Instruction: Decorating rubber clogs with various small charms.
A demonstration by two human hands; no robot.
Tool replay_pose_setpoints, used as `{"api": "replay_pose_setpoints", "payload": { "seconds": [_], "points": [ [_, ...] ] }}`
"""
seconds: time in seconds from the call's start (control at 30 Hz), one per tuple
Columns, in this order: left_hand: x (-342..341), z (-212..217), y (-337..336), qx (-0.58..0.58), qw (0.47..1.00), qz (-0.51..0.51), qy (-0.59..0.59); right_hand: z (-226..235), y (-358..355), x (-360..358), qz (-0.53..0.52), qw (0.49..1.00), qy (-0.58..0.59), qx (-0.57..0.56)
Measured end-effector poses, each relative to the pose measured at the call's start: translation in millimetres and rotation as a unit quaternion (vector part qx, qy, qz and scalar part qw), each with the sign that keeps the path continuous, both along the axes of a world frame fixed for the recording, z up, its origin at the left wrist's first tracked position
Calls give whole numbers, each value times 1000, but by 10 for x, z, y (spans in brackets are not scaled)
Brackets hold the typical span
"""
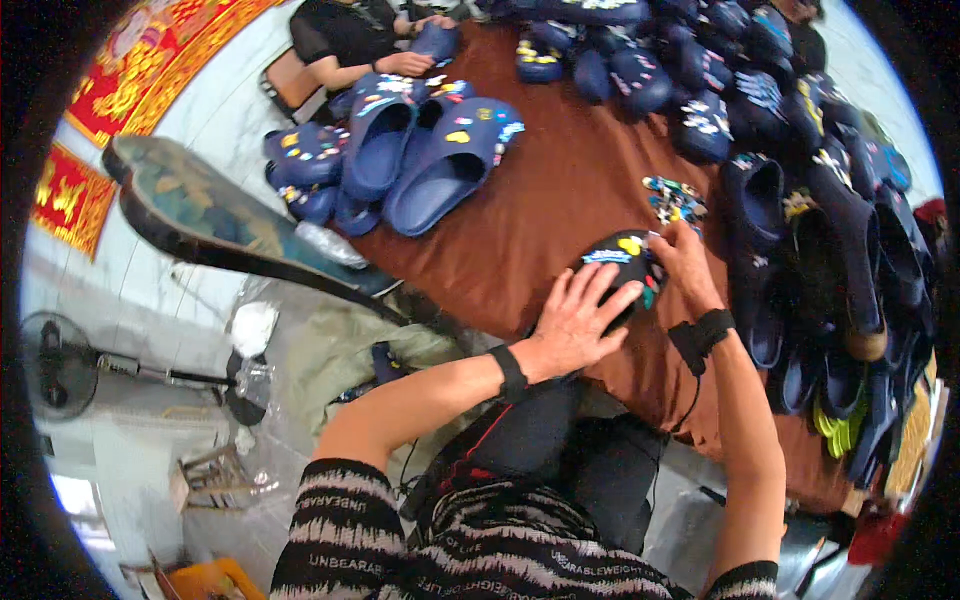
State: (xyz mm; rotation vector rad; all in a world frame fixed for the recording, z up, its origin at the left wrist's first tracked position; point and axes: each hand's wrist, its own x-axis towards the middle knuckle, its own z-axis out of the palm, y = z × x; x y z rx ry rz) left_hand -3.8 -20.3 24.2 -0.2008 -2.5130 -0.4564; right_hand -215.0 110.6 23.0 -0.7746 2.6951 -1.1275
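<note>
Navy clog, left hand flat on it, right hand pinching its toe

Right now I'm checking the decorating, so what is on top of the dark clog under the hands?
On the dark clog sit a yellow charm and a pale blue one. The left hand covers its rear, so anything there is hidden.

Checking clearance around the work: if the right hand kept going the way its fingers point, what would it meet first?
Probably the small pile of colourful charms on the brown table, just beyond the right hand; depth is unclear.
</note>
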Motion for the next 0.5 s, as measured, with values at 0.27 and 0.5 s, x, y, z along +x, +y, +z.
{"api": "replay_pose_setpoints", "payload": {
  "seconds": [0.27, 0.5],
  "points": [
    [46, -23, -53, 20, 1000, 11, -11, 34, -188, 262, 9, 984, 160, 80],
    [15, 1, -26, 9, 1000, 8, -3, 60, -108, 279, 0, 990, 140, 29]
  ]
}}
